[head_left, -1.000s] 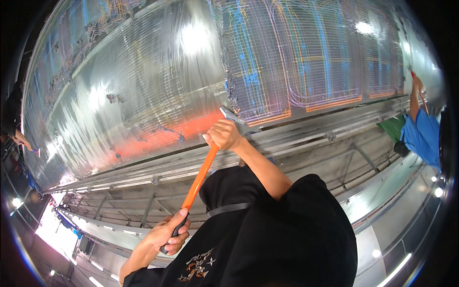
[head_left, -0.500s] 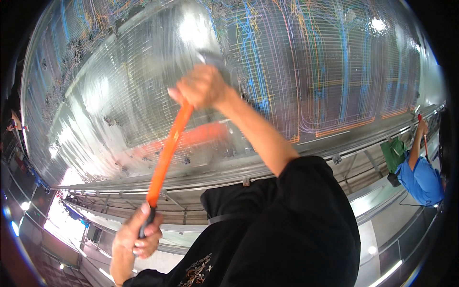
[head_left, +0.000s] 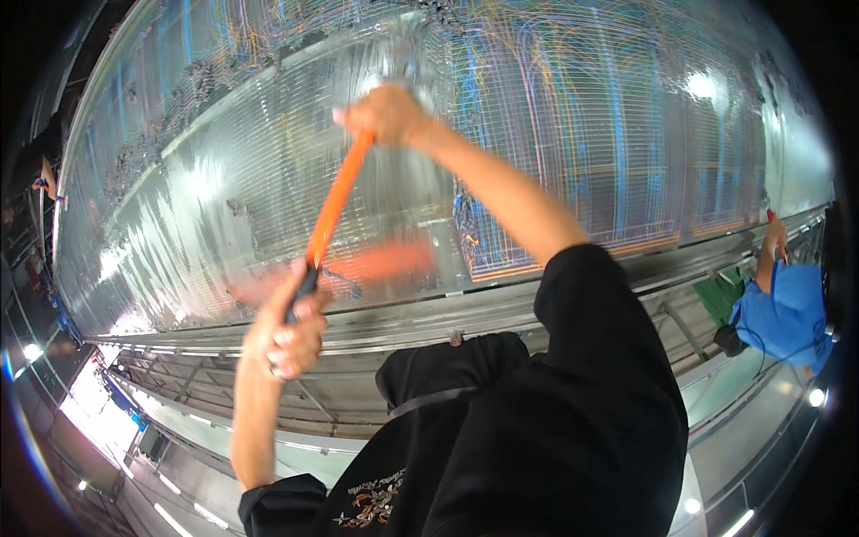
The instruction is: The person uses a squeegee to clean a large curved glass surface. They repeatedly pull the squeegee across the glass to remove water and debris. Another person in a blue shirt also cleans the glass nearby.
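A long orange-handled scraper (head_left: 340,197) leans over a large shiny ribbed panel (head_left: 304,152). My left hand (head_left: 291,333) is wrapped around the black grip at its lower end. Higher up, my right hand (head_left: 386,115) closes round the shaft near the head. The scraper's head, beyond my right hand, is blurred and mostly hidden. Coloured lines (head_left: 573,152) in blue, orange and purple cover the panel right of my right arm. Around the tool the surface looks bare, streaked and wet. A blurred orange reflection (head_left: 385,259) lies on it below the shaft.
Dark crumbled scraps (head_left: 201,85) lie on the panel's left part. A metal rail (head_left: 501,309) runs along its near edge. At far right a co-worker in a blue shirt (head_left: 787,313) holds a red-handled tool; another person's hand (head_left: 47,179) shows at far left.
Both my hands and the scraper have moved farther up over the panel, away from me. More of the coloured lines near my right forearm are gone. My grip stays the same.
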A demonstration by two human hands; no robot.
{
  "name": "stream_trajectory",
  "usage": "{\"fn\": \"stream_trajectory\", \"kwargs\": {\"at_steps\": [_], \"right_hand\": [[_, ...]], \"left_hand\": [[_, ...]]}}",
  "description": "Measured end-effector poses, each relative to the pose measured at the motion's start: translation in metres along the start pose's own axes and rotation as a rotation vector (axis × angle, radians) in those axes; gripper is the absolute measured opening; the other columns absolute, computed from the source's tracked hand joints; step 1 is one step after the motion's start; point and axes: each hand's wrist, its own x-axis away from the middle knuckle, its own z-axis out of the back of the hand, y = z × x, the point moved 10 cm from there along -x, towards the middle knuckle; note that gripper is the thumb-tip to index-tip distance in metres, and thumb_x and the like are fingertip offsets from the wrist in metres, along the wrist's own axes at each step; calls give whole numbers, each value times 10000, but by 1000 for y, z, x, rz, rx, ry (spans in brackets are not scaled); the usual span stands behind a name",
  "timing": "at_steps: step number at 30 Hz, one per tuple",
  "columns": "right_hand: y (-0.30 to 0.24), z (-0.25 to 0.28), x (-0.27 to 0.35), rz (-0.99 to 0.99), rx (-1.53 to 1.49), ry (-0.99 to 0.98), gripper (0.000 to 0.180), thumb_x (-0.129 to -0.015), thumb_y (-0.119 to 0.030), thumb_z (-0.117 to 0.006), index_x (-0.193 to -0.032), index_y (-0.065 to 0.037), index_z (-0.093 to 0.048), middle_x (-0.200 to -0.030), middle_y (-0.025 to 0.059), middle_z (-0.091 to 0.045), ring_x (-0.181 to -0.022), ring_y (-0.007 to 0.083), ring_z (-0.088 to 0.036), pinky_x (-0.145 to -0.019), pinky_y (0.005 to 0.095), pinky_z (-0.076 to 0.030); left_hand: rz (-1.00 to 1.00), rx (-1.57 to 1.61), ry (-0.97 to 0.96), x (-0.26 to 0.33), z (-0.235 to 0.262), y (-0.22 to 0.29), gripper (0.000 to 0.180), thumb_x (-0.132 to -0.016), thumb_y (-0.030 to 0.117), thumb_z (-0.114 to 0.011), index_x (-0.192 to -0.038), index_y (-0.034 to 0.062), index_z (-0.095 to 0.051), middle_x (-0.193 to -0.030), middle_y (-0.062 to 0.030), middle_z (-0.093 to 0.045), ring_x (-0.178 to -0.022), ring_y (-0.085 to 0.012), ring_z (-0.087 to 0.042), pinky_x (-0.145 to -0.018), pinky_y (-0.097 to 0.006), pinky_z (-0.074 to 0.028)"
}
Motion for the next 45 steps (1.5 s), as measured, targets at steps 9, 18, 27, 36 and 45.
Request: {"fn": "stream_trajectory", "kwargs": {"at_steps": [9, 18, 27, 36, 45], "right_hand": [[-265, -69, 238, -17, -93, 78, 360, -897, -234, -717, -597, -119, -553, -579, 32, -560, -572, 212, -567, -588, 370, -416], [-226, -36, 229, 44, -132, 146, 305, -826, -138, -729, -593, -91, -538, -555, 39, -524, -498, 232, -515, -498, 367, -390], [-108, 9, 119, 101, -54, 315, 417, -861, -201, -732, -541, -120, -477, -475, 18, -450, -415, 191, -461, -441, 336, -355], [56, 59, -22, 240, 74, 314, 474, -957, -292, -653, -530, -132, -522, -469, 33, -513, -405, 228, -521, -419, 367, -408], [88, 60, -58, 54, -59, 19, 560, -1063, -400, -469, -585, -120, -553, -537, 92, -541, -553, 358, -572, -650, 464, -497]], "left_hand": [[134, -167, 230, 67, 202, -254, 580, -1032, 631, -435, -724, 140, -400, -442, 41, -314, -275, -68, -247, -248, -242, -230], [136, -205, 303, 54, 146, -235, 582, -1047, 609, -424, -706, 140, -369, -455, 50, -270, -288, -70, -238, -264, -252, -241], [216, -286, 368, 42, 37, -104, 629, -1016, 677, -411, -680, 148, -366, -439, 39, -287, -273, -83, -244, -245, -280, -268], [60, -215, 189, -32, -72, 32, 656, -1015, 712, -332, -673, 154, -383, -425, 35, -315, -254, -95, -274, -224, -288, -287], [-114, -169, -10, -59, -67, 66, 589, -1046, 634, -376, -725, 144, -445, -436, 38, -347, -257, -81, -311, -215, -280, -281]]}}
